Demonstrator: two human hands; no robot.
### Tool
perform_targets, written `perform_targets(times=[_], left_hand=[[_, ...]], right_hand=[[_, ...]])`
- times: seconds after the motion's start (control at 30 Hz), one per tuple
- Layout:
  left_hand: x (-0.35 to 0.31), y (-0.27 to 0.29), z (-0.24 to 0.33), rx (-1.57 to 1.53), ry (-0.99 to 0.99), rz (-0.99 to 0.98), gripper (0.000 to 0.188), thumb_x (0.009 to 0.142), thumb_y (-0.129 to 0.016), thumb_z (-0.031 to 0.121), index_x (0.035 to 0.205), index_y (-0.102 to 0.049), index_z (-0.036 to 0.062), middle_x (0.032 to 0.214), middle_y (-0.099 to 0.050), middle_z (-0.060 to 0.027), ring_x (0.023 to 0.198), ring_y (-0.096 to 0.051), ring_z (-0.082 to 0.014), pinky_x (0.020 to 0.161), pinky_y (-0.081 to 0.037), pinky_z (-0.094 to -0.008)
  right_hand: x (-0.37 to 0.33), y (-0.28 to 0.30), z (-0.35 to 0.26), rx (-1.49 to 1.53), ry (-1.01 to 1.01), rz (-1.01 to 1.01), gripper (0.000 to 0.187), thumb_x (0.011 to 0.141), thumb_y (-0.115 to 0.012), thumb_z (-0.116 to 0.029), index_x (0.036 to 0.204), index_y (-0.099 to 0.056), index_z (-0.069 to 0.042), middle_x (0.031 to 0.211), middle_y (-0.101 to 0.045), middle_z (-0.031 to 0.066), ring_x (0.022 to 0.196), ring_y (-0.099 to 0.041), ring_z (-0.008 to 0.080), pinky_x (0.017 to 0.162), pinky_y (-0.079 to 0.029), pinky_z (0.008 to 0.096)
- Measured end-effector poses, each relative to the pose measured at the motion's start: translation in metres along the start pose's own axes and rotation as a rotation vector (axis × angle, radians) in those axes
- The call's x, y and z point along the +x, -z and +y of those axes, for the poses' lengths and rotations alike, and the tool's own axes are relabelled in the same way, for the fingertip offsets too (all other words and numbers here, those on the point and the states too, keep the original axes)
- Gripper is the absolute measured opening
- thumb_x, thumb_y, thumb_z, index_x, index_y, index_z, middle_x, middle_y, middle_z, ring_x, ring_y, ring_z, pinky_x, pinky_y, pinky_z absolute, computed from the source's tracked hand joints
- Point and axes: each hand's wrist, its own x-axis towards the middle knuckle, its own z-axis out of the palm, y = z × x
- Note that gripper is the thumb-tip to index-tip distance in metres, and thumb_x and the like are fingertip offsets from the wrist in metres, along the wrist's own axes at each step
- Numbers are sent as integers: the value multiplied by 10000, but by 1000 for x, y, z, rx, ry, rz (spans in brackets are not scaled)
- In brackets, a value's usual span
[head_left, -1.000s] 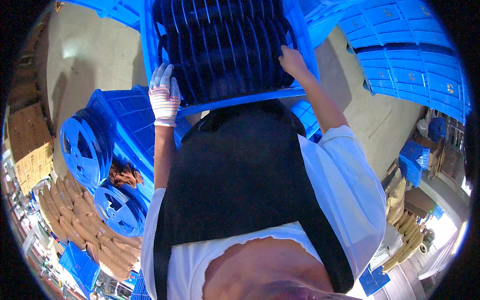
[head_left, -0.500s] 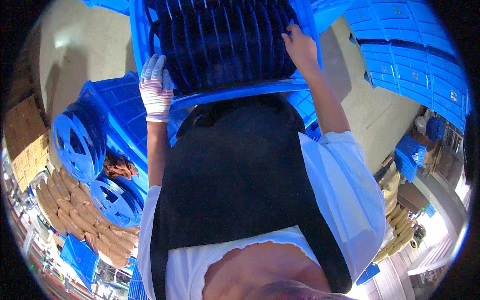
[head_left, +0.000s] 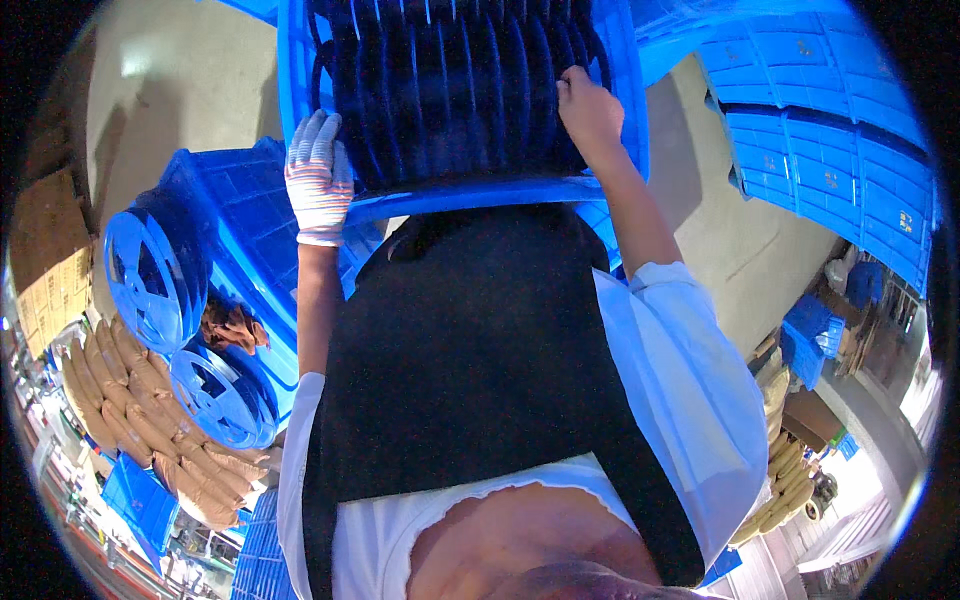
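Observation:
A blue plastic crate (head_left: 470, 195) stands in front of me, holding a row of several dark, reel-like discs (head_left: 460, 110) on edge. My left hand (head_left: 318, 180), in a white striped knit glove, lies on the crate's left rim with its fingers stretched out. Bare, my right hand (head_left: 592, 118) is inside the right part of the crate. Its fingers are curled in a pinch at the edge of one of the right-hand dark discs; the fingertips are partly hidden.
Left of me, two empty blue reels (head_left: 150, 275) lean by another blue crate (head_left: 235, 205), with a brown crumpled cloth (head_left: 235, 327) between. Brown sacks (head_left: 130, 410) and a cardboard box (head_left: 50, 260) lie beyond. Blue crates (head_left: 820, 160) are stacked at the right.
My right hand has moved slightly left and nearer along the discs, its fingers now more curled. My left hand stays on the rim. The view has shifted a little.

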Motion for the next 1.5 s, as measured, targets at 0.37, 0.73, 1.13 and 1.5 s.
perform_targets(times=[0.37,0.73,1.13,1.5], left_hand=[[49,-123,114,8,-480,-674,657,861,-610,257,1457,-363,129,1529,-332,-123,1414,-309,-321,1155,-245,-471],[58,-130,127,228,-613,-823,686,836,-653,322,1460,-379,244,1543,-320,-60,1445,-236,-286,1161,-140,-578],[56,-137,127,234,-591,-762,677,824,-637,249,1455,-389,231,1459,-431,-69,1410,-304,-287,1170,-164,-535],[54,-146,130,224,-574,-721,533,874,-550,210,1402,-473,211,1368,-512,-98,1363,-375,-297,1167,-192,-503]], right_hand=[[36,45,11,-102,-87,-14,267,837,-577,-245,1045,-665,-102,1074,-666,193,1024,-621,399,857,-506,494],[-48,338,4,35,266,502,361,936,-620,-228,1278,-583,-118,1211,-628,112,1124,-579,190,919,-439,321],[-6,312,31,-629,1029,409,264,840,-620,-23,1086,-621,-117,1260,-637,60,980,-683,248,796,-574,299],[6,252,35,-477,1095,303,219,853,-644,-128,1071,-646,-116,1202,-659,70,920,-683,243,758,-574,324]])
